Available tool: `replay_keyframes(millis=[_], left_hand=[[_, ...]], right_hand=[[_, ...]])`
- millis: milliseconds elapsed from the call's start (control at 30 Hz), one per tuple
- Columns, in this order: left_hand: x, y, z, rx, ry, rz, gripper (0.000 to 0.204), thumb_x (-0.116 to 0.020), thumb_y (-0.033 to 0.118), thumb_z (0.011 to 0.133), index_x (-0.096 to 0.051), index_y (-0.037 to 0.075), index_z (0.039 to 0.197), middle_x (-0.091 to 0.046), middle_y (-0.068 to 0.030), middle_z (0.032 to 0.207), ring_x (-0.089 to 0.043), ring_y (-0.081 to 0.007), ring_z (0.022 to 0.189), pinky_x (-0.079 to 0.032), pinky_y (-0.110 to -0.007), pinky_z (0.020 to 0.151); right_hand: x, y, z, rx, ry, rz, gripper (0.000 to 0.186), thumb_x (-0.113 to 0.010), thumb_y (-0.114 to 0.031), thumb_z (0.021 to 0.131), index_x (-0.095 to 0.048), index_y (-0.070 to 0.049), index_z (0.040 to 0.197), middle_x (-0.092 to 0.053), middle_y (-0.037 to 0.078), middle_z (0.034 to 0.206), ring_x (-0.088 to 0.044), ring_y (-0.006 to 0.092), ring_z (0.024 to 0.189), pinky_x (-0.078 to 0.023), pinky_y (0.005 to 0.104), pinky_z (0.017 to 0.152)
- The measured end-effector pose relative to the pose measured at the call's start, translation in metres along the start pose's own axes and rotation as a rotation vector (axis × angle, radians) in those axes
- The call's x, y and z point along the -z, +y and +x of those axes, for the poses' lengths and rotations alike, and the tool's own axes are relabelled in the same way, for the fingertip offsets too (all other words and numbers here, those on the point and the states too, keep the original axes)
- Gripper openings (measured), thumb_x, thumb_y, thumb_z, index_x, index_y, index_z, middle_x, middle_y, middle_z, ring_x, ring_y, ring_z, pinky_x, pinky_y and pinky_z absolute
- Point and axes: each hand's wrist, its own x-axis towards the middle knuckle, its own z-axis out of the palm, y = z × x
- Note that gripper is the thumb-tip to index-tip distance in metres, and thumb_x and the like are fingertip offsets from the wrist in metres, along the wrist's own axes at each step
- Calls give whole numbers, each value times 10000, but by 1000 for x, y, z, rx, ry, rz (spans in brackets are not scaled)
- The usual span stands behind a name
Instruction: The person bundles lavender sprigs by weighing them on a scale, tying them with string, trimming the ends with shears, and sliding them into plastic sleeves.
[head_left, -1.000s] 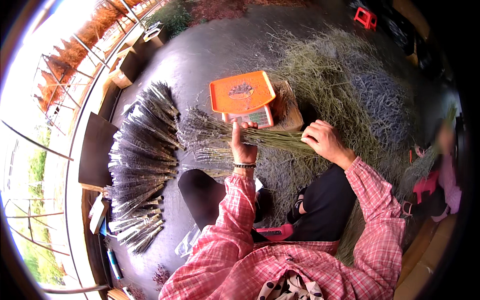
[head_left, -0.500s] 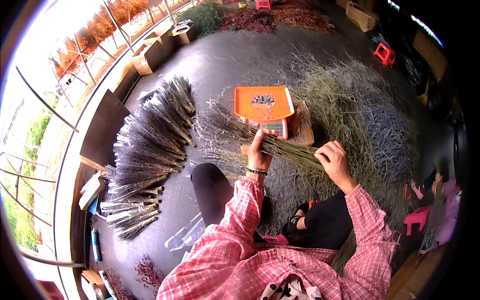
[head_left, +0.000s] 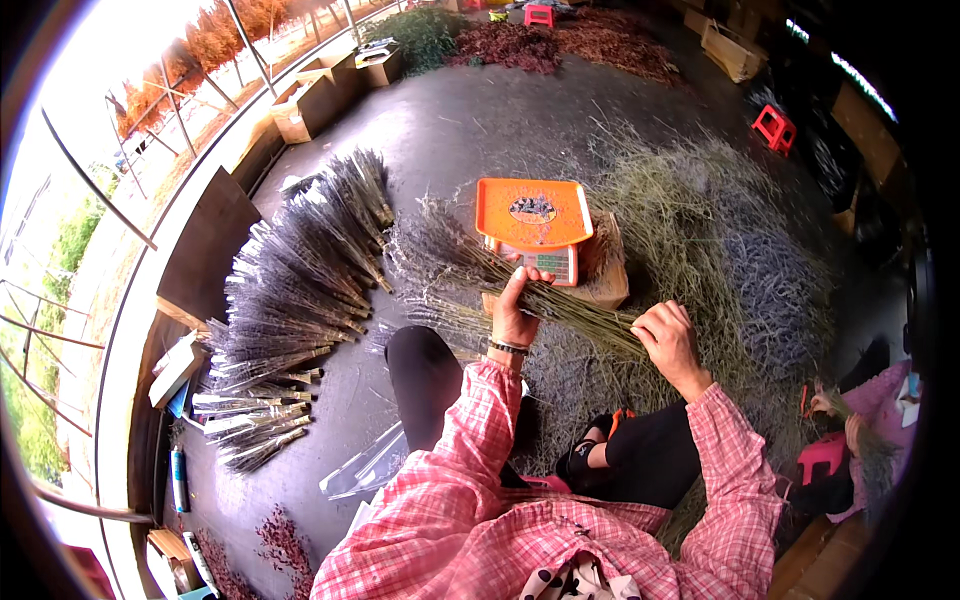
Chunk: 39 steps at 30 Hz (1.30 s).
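A bunch of dried lavender (head_left: 585,318) slants across in front of me, its purple heads at the left and its bare stems at the right. My left hand (head_left: 514,318) is wrapped round the middle of the bunch, thumb on top. At the stem ends, my right hand (head_left: 668,338) is closed, fingertips pinching the stems. Just beyond my left hand stands a weighing scale (head_left: 548,262) with an orange tray (head_left: 497,228) holding some loose bits. More lavender stems (head_left: 445,318) lie on the floor below the bunch.
Several wrapped lavender bundles (head_left: 300,270) fan out at the left. Clear plastic sleeves (head_left: 365,465) lie by my left knee. A big heap of loose stems (head_left: 670,210) spreads to the right of the cardboard box (head_left: 608,285). Another person (head_left: 880,425) sits at far right beside a pink stool (head_left: 822,457).
Both hands keep their hold on the lavender bunch, the right fingers shifting slightly at the stem ends. The view has tilted slightly. At far right the other person's hands and stems have moved.
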Motion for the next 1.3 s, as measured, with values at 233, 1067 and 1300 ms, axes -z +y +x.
replay_keyframes(millis=[233, 1067, 1300], left_hand=[[-21, -7, 15, 219, 57, 207, 108, -549, 151, 875, -471, 106, 935, -294, 46, 549, -313, -107, 464, -334, -292, 498], [-136, -68, 31, -915, -596, 1526, 417, -599, 125, 745, -499, 33, 1138, -551, -149, 1065, -494, -331, 1055, -288, -460, 1004], [-40, -67, 2, -427, -757, 1745, 397, -587, 75, 738, -494, 26, 1121, -538, -163, 993, -490, -348, 989, -351, -434, 927]], right_hand=[[28, -10, 5, 135, -50, -165, 336, -674, -154, 728, -577, -36, 1027, -582, 80, 954, -540, 231, 916, -435, 348, 833], [79, 202, -122, -761, -688, -625, 256, -630, -169, 688, -607, 29, 849, -632, 190, 768, -620, 353, 712, -500, 411, 681], [68, 179, -122, -998, -597, -468, 242, -584, -114, 697, -625, 41, 878, -630, 239, 903, -606, 357, 915, -473, 435, 785]])
